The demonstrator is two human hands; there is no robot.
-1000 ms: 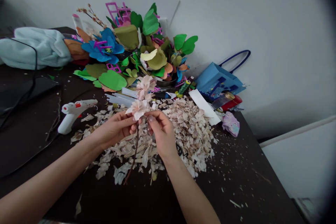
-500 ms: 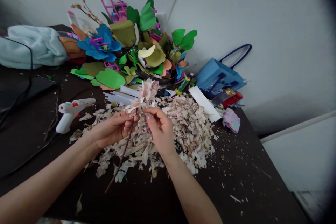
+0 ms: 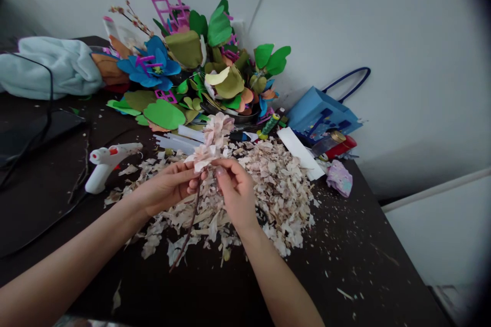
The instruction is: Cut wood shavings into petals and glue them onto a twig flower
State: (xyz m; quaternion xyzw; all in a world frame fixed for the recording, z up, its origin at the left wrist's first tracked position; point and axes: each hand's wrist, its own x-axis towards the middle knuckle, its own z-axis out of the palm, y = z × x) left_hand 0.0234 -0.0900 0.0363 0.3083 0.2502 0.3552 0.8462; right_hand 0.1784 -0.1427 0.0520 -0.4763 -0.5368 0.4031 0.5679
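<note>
Twig (image 3: 189, 235), pinched by left fingers (image 3: 184, 177), slants toward the desk (image 3: 215, 291)'s near edge; right fingers (image 3: 231, 165) just beside, hold unclear.

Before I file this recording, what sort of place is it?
Probably a craft workspace: a white plastic glue gun with red parts, a heap of pale, petal-like scraps, and a thin brown stem bearing ruffled pale-pink blooms in the left hand.

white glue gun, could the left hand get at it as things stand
Probably yes: the glue gun sits to the left of the left hand, with only low, loose petal scraps seen between them. That hand holds the brown stem, though, so it would likely need to let go first.
</note>
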